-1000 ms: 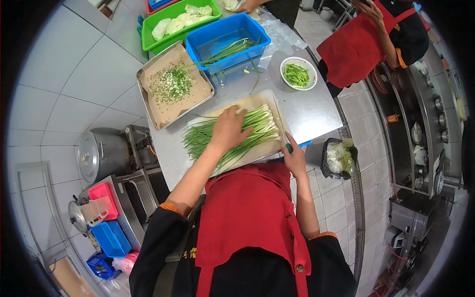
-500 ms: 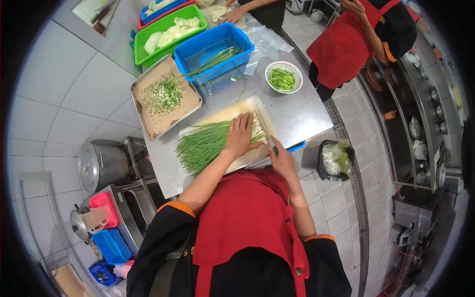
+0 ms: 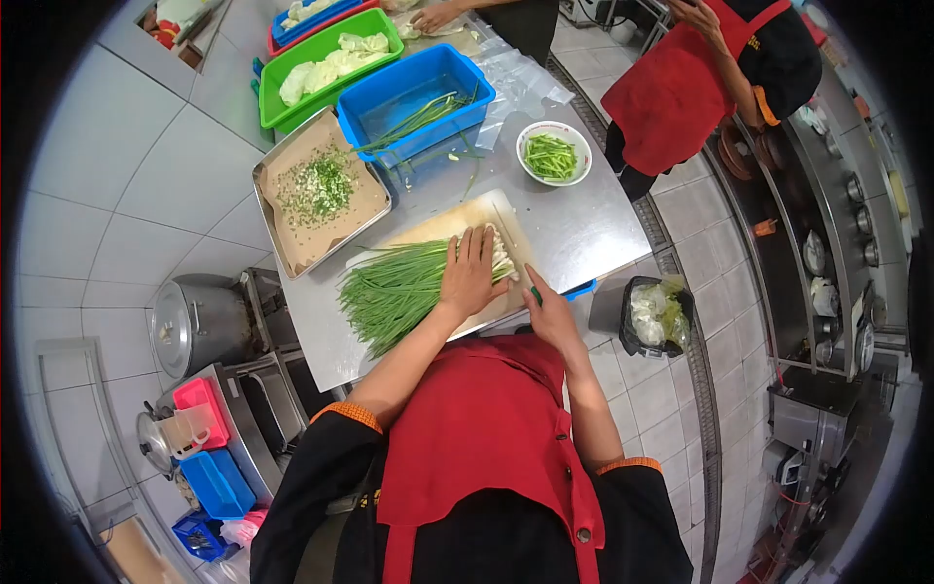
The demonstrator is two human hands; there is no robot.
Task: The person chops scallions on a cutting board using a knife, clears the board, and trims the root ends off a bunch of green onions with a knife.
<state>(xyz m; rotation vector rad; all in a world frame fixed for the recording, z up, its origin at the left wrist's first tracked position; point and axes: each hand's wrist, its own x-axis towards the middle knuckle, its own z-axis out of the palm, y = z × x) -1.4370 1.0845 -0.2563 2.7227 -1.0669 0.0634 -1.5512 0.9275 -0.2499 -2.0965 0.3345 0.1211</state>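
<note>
A large bunch of green onions (image 3: pixel 394 292) lies across the pale cutting board (image 3: pixel 472 212), white ends to the right and green tops hanging past the board's left side. My left hand (image 3: pixel 472 273) rests flat on the bunch near the white ends, fingers stretched out and thumb apart. Just right of those ends, my right hand (image 3: pixel 552 316) is closed around the green handle of a knife (image 3: pixel 535 294). Its blade points away from me beside the white ends and is hard to make out.
Beyond the board stand a lined metal tray (image 3: pixel 272 229) of chopped greens, a blue tub (image 3: pixel 413 92), a green tub (image 3: pixel 277 112) and a white bowl (image 3: pixel 584 161) of cut green stalks. A bin (image 3: pixel 637 336) sits right of the table (image 3: pixel 608 229). Two other people work nearby.
The view has shifted slightly. My left hand stays on the green onions and my right hand keeps the knife beside their white ends. At the top, another person's hand has moved left.
</note>
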